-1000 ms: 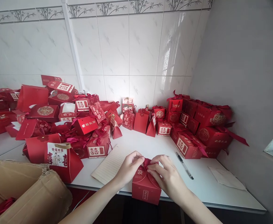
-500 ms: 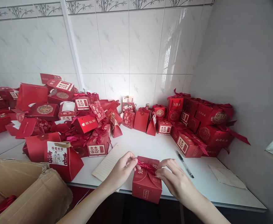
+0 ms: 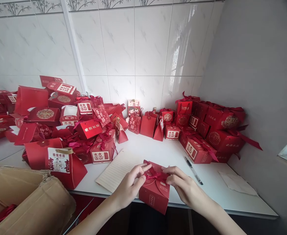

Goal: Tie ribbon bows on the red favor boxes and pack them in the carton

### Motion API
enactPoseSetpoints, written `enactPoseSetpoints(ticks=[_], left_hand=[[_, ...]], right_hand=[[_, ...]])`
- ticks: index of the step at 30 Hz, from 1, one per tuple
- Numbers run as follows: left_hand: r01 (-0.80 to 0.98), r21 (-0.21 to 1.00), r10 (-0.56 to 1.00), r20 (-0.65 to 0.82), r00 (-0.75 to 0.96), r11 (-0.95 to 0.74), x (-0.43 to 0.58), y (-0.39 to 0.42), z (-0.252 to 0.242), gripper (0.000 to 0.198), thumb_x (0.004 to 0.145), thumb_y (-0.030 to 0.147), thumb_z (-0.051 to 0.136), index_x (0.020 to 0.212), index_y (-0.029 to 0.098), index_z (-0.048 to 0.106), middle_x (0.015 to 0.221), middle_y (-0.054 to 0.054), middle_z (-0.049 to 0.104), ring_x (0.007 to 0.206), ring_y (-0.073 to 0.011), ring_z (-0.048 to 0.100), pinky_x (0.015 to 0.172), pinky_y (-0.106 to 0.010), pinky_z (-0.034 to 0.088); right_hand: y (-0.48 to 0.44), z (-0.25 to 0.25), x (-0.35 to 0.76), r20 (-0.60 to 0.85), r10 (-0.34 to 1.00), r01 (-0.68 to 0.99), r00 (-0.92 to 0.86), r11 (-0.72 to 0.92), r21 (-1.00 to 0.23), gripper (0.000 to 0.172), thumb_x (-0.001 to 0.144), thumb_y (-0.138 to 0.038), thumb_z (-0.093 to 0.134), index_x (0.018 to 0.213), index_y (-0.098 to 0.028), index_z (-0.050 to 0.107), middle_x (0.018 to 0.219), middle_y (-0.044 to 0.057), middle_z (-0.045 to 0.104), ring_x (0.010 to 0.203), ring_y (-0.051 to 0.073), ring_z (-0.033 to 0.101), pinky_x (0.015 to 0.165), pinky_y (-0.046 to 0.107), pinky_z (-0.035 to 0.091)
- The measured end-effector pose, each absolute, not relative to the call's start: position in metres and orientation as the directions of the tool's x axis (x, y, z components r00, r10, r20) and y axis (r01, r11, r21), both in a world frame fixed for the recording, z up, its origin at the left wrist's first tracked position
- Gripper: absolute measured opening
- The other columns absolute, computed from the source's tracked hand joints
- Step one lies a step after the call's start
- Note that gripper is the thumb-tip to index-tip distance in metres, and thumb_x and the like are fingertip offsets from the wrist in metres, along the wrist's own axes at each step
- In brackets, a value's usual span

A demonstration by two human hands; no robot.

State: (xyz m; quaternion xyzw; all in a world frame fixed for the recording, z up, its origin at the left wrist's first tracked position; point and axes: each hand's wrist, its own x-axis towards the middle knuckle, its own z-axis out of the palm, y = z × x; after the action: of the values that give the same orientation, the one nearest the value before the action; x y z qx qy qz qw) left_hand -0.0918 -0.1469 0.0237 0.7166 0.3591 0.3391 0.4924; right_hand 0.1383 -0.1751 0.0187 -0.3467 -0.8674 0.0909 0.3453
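A small red gift box (image 3: 154, 195) with a red ribbon (image 3: 155, 175) on top sits at the front edge of the white table (image 3: 158, 151). My left hand (image 3: 131, 186) pinches the ribbon on the box's left side. My right hand (image 3: 182, 187) pinches the ribbon on the right. Both hands rest against the top of the box, fingers closed on the ribbon ends. The box is slightly tilted and overhangs the table edge.
A lined paper sheet (image 3: 116, 169) lies left of the box, a black pen (image 3: 193, 169) to its right, and a white tissue (image 3: 238, 187) farther right. Several red gift boxes are heaped at the left (image 3: 60, 130) and right (image 3: 207, 130). A cardboard box (image 3: 28, 202) stands at lower left.
The hands first pinched together at the box top, then pulled the ribbon apart sideways, and now sit closer on the bow. The box has tipped slightly toward the table.
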Motion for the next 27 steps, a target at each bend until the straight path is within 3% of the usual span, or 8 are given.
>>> enactPoseSetpoints(ticks=[7,11,15,20,23,27], left_hand=[[0.235,0.923,0.840,0.145,0.523,-0.306,-0.090,-0.146,0.027,0.013,0.079,0.023,0.047,0.068,0.021,0.043,0.139,-0.008,0.041,0.133,-0.0245,0.028,0.105,-0.041,0.027],[0.250,0.925,0.851,0.126,0.510,-0.286,-0.086,-0.151,0.028,0.012,0.078,0.023,0.048,0.067,0.021,0.045,0.141,-0.009,0.038,0.135,-0.0267,0.024,0.101,-0.042,0.033],[0.286,0.900,0.863,0.162,0.478,-0.328,-0.086,-0.154,0.026,0.011,0.077,0.024,0.051,0.066,0.021,0.048,0.142,-0.008,0.036,0.137,-0.0271,0.018,0.106,-0.047,0.023],[0.277,0.904,0.855,0.156,0.495,-0.325,-0.096,-0.147,0.024,0.014,0.078,0.026,0.050,0.066,0.021,0.046,0.145,-0.006,0.029,0.138,-0.0249,0.011,0.110,-0.050,0.012],[0.240,0.915,0.841,0.163,0.515,-0.325,-0.102,-0.143,0.024,0.015,0.077,0.028,0.052,0.065,0.021,0.046,0.145,-0.009,0.030,0.137,-0.0265,0.015,0.109,-0.050,0.014],[0.224,0.922,0.844,0.164,0.510,-0.314,-0.103,-0.141,0.025,0.014,0.075,0.026,0.054,0.064,0.021,0.046,0.143,-0.010,0.033,0.135,-0.0278,0.023,0.107,-0.048,0.019]], right_hand=[[-0.163,0.016,0.150,0.554,0.647,0.469,-0.523,0.762,-0.448,0.023,0.092,-0.011,0.029,0.085,-0.022,0.049,0.107,0.011,0.052,0.102,0.020,0.054,0.079,0.034,0.050],[-0.156,0.012,0.152,0.527,0.700,0.404,-0.482,0.711,-0.575,0.019,0.093,-0.018,0.033,0.082,-0.022,0.049,0.107,0.011,0.053,0.102,0.022,0.053,0.082,0.037,0.047],[-0.147,0.011,0.138,0.507,0.776,0.166,-0.375,0.595,-0.787,0.017,0.091,-0.028,0.042,0.077,-0.021,0.048,0.105,0.010,0.055,0.105,0.024,0.053,0.087,0.040,0.044],[-0.135,0.010,0.118,0.504,0.776,-0.083,-0.379,0.514,-0.854,0.022,0.084,-0.035,0.051,0.069,-0.020,0.046,0.108,0.010,0.051,0.109,0.027,0.051,0.094,0.044,0.039],[-0.135,0.009,0.119,0.507,0.769,-0.060,-0.389,0.528,-0.847,0.023,0.083,-0.034,0.051,0.066,-0.020,0.047,0.112,0.010,0.049,0.114,0.028,0.048,0.096,0.044,0.038],[-0.144,0.011,0.131,0.513,0.808,0.187,-0.289,0.573,-0.798,0.021,0.086,-0.036,0.046,0.074,-0.021,0.054,0.117,0.011,0.048,0.116,0.027,0.044,0.089,0.039,0.041]])
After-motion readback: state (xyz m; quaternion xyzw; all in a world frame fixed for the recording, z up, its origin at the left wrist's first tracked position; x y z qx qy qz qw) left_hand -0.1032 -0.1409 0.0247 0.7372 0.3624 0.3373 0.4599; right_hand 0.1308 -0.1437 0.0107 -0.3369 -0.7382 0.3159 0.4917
